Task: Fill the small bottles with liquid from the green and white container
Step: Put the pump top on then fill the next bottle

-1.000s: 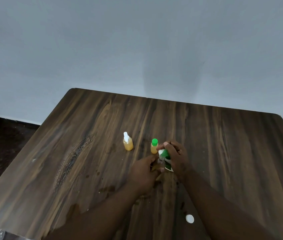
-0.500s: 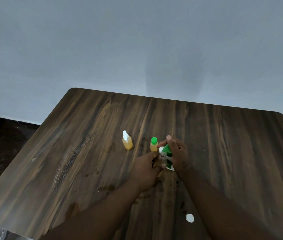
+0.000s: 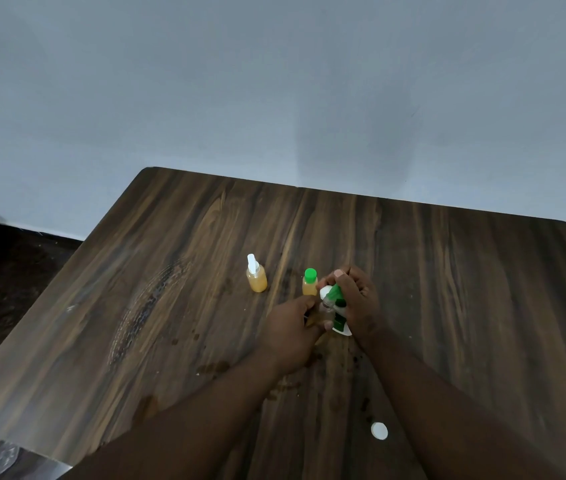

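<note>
Green and white container (image 3: pixel 337 305) tipped in gripping right hand (image 3: pixel 357 303), likely to pour into small clear bottle (image 3: pixel 326 304) that left hand (image 3: pixel 292 329) fingers pinch steady.

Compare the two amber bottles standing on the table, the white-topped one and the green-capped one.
Top: the white-topped bottle has a tall, narrow white nozzle, while the green-capped bottle has a short round green cap.
Body: the white-topped bottle looks wider, the green-capped bottle slimmer.
Place: the white-topped bottle stands alone to the left. The green-capped bottle stands just beside the right hand, which grips the green and white container.
Both stand upright and hold amber liquid.
</note>
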The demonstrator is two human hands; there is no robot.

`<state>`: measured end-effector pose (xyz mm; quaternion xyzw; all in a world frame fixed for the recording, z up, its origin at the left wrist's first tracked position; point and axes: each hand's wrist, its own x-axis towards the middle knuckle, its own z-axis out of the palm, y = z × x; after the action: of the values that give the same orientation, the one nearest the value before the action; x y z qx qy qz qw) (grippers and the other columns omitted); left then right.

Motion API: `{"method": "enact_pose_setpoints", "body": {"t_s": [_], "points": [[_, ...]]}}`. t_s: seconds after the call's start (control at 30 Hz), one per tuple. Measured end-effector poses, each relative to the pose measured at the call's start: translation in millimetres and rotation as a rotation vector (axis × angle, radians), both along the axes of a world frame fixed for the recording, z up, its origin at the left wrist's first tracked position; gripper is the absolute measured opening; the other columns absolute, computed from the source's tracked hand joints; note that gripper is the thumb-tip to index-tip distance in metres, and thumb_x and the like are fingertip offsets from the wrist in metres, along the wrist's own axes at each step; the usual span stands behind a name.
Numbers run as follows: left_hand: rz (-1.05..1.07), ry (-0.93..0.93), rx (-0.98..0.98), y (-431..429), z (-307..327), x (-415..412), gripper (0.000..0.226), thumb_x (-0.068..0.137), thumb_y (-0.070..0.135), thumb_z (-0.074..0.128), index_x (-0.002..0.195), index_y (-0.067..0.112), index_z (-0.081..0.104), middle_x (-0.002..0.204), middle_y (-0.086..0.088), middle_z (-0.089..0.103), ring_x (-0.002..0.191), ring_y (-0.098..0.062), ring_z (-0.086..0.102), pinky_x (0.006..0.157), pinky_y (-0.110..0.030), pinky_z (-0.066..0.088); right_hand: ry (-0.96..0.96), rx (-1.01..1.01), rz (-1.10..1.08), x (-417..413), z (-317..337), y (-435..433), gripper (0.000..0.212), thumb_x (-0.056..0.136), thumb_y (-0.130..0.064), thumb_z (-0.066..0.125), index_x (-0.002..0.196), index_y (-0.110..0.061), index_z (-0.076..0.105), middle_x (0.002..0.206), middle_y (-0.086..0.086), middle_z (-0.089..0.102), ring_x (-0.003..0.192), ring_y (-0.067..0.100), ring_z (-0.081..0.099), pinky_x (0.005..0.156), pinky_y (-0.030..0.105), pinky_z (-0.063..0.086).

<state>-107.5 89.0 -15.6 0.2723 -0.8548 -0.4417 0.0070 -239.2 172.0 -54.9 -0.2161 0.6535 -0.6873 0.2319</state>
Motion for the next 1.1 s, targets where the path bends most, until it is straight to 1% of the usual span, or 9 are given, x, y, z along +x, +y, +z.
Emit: {"method": "enact_pose_setpoints", "body": {"t_s": [0.1, 0.3, 0.43, 0.57, 0.67, 0.8, 0.93, 1.0, 1.1], "points": [[-0.002, -0.012, 0.016, 1, 0, 0, 0.024, 0.092, 0.034, 0.069, 0.116, 0.029, 0.067, 0.105, 0.015, 0.068, 0.093, 0.001, 0.06, 0.075, -0.018, 0.044, 0.001, 0.003, 0.011, -3, 4, -1, 0.023, 0.09, -0.02, 0.048, 0.08, -0.001, 0.057, 0.08, 0.018, 0.067, 0.077, 0.03, 0.062, 0.074, 0.044, 0.051], [0.009, 0.013, 0.009, 2, 1, -1, 0.026, 0.092, 0.035, 0.07, 0.116, 0.028, 0.068, 0.104, 0.014, 0.069, 0.091, 0.0, 0.061, 0.073, -0.017, 0.044, -0.06, 0.001, -0.013, 1, -2, 1, 0.035, 0.088, -0.044, 0.057, 0.079, -0.011, 0.061, 0.085, 0.017, 0.069, 0.076, 0.03, 0.064, 0.069, 0.04, 0.052], [-0.011, -0.008, -0.004, 1, 2, 0, 0.024, 0.092, 0.034, 0.069, 0.115, 0.028, 0.067, 0.101, 0.015, 0.068, 0.09, 0.0, 0.061, 0.073, -0.019, 0.045, 0.014, 0.028, 0.016, -4, 4, 1, 0.023, 0.087, -0.026, 0.051, 0.08, -0.005, 0.06, 0.083, 0.02, 0.068, 0.079, 0.035, 0.064, 0.075, 0.047, 0.053], [0.001, 0.058, -0.001, 4, 1, 1, 0.012, 0.092, 0.031, 0.07, 0.104, 0.031, 0.067, 0.089, 0.017, 0.066, 0.08, 0.005, 0.059, 0.066, -0.014, 0.042, 0.005, 0.064, 0.041, -8, 19, 4, 0.008, 0.091, -0.01, 0.055, 0.088, -0.005, 0.061, 0.08, 0.02, 0.07, 0.076, 0.028, 0.068, 0.071, 0.042, 0.056], [0.009, 0.062, 0.005, 2, 2, 0, 0.014, 0.092, 0.032, 0.07, 0.106, 0.031, 0.068, 0.093, 0.015, 0.068, 0.082, 0.003, 0.061, 0.069, -0.018, 0.045, 0.094, 0.175, 0.06, -14, 28, 5, 0.008, 0.086, -0.017, 0.061, 0.08, -0.021, 0.065, 0.081, 0.011, 0.072, 0.079, 0.03, 0.069, 0.074, 0.046, 0.057], [0.012, 0.086, 0.008, 4, 1, 5, 0.014, 0.092, 0.033, 0.069, 0.104, 0.025, 0.069, 0.092, 0.011, 0.071, 0.083, 0.0, 0.064, 0.072, -0.021, 0.05, 0.134, 0.262, 0.059, -18, 53, 0, 0.019, 0.094, -0.029, 0.06, 0.077, -0.021, 0.066, 0.08, 0.003, 0.074, 0.08, 0.022, 0.07, 0.075, 0.04, 0.056], [0.03, 0.128, 0.021, 5, -6, 8, 0.014, 0.09, 0.035, 0.07, 0.099, 0.025, 0.068, 0.09, 0.01, 0.072, 0.083, -0.003, 0.066, 0.074, -0.028, 0.053, 0.464, 0.595, 0.156, -36, 74, -27, 0.045, 0.091, -0.06, 0.04, 0.082, -0.02, 0.061, 0.083, -0.003, 0.071, 0.078, 0.016, 0.064, 0.071, 0.036, 0.049], [0.026, 0.127, 0.016, 4, -7, 8, 0.015, 0.091, 0.036, 0.07, 0.103, 0.027, 0.069, 0.092, 0.012, 0.072, 0.084, 0.0, 0.065, 0.075, -0.026, 0.054, 0.552, 0.726, 0.275, -39, 70, -36, 0.044, 0.095, -0.057, 0.036, 0.081, -0.02, 0.057, 0.084, -0.002, 0.068, 0.078, 0.018, 0.063, 0.071, 0.037, 0.049], [0.007, 0.139, 0.033, 3, -8, 7, 0.014, 0.091, 0.036, 0.069, 0.104, 0.029, 0.068, 0.094, 0.015, 0.071, 0.087, 0.002, 0.065, 0.076, -0.023, 0.053, 0.546, 0.816, 0.318, -35, 53, -34, 0.038, 0.101, -0.044, 0.036, 0.082, -0.019, 0.058, 0.086, 0.001, 0.066, 0.081, 0.021, 0.061, 0.074, 0.038, 0.048]]}}
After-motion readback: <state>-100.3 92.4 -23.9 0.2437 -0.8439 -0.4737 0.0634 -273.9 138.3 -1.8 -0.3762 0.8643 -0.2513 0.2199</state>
